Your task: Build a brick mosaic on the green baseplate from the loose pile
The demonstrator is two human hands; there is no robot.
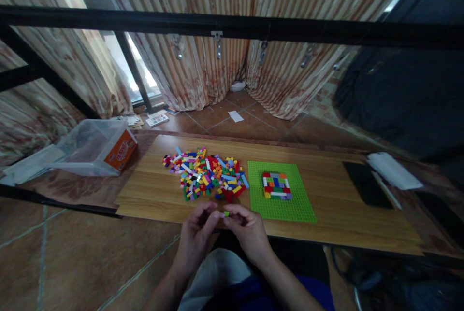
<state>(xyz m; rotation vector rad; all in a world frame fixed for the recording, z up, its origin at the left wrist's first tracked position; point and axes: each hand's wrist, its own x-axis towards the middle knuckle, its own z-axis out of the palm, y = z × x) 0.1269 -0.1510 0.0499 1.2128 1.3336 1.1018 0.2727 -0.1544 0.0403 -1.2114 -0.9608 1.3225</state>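
Pinching small bricks (pixel 226 214) between fingers (pixel 215 216)

On the wooden board (pixel 333 190), the pile of bricks (pixel 206 176) lies left of the baseplate (pixel 259 204), which bears the brick structure (pixel 277 194), with the tablet (pixel 366 184) farther right and the open bin (pixel 97 149) beyond the board's left end, curtains (pixel 217 74) hanging behind.
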